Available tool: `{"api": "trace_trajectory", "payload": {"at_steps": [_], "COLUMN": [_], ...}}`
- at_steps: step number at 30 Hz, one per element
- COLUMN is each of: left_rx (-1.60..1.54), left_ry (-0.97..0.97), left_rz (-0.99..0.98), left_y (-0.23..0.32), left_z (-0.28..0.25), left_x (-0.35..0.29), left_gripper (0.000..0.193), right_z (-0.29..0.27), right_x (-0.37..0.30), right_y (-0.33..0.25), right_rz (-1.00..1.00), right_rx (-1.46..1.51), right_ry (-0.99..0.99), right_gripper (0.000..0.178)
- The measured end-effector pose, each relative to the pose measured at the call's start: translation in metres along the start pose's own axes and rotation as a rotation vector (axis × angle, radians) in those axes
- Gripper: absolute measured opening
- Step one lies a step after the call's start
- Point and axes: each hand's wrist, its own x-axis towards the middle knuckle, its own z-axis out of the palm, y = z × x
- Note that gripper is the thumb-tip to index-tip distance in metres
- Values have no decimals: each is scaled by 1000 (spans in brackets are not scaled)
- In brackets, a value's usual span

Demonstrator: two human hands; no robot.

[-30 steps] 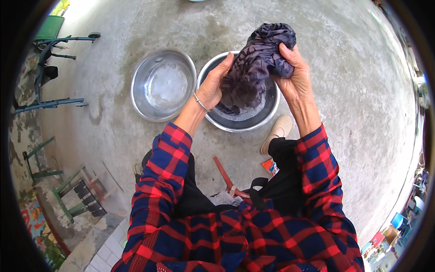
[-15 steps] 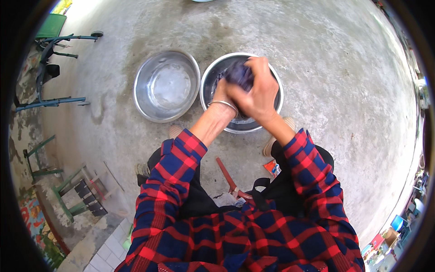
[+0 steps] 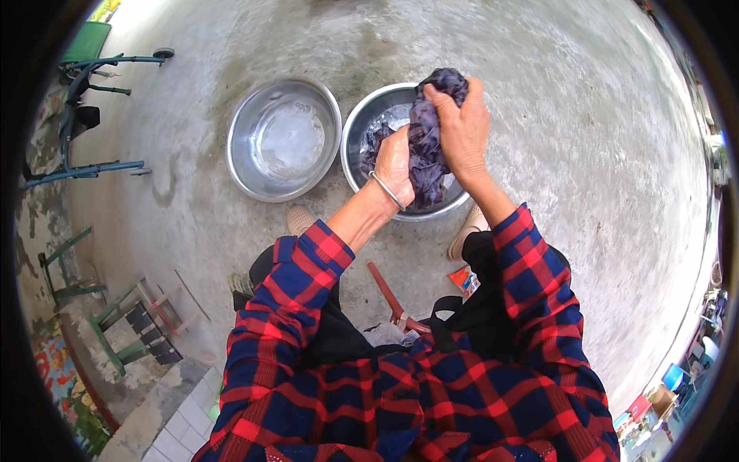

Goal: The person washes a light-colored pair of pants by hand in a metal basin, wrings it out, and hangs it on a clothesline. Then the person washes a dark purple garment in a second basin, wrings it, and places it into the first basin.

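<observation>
Okay, so the dark purplish cloth (image 3: 426, 146) is bunched into a long, lumpy roll, held up over the right-hand metal basin (image 3: 359, 125), with its lower end by the near rim. The right hand (image 3: 463, 127) has the top end: thumb pressed across the near face, the other fingers wrapped around behind, so that grip looks snug. The left hand (image 3: 395, 165), the one with the bangle (image 3: 388, 192), sits against the lower left side. Its fingertips are hidden, so I can't tell how tightly they're curled. More dark fabric lies in the basin just left of that hand; no idea if it's the same piece.

Handling-wise, I'd guess soft and totally floppy, heavier than it looks if it's soaked, and a bit slick, since the basin seems to have sudsy water in it. Not fragile, I reckon. I'd take a full fistful near each end rather than pinching a fold, which could slide out. The other metal basin (image 3: 240, 150) sits just to the left, no hand on it.
</observation>
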Motion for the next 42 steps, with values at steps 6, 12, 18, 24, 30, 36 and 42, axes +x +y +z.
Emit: {"api": "trace_trajectory", "payload": {"at_steps": [6,12,18,24,30,36,42], "left_rx": [550,815,-580,-306,357,1220,1755], "left_ry": [57,88,-527,-363,-149,-289,-274], "left_rz": [262,-409,-596,-378,-217,110,132], "left_y": [46,101,28,72,54,13,11], "left_z": [-4,-44,-36,-38,-5,8,14], "left_x": [17,18,16,39,16,4,-8], "left_gripper": [31,93,103,49,18,14,34], "right_z": [-23,-29,-51,-57,-85,-41,-24], "right_x": [27,20,2,-7,36,18,8], "right_y": [8,-6,-22,-5,12,15,32], "right_rz": [324,366,274,45,564,551,584], "right_rx": [1084,1273,1400,626,159,400,582], "right_ry": [-278,-384,-749,-1448,-820,-852,-461], "right_gripper": [23,27,43,56,60,48,9]}}
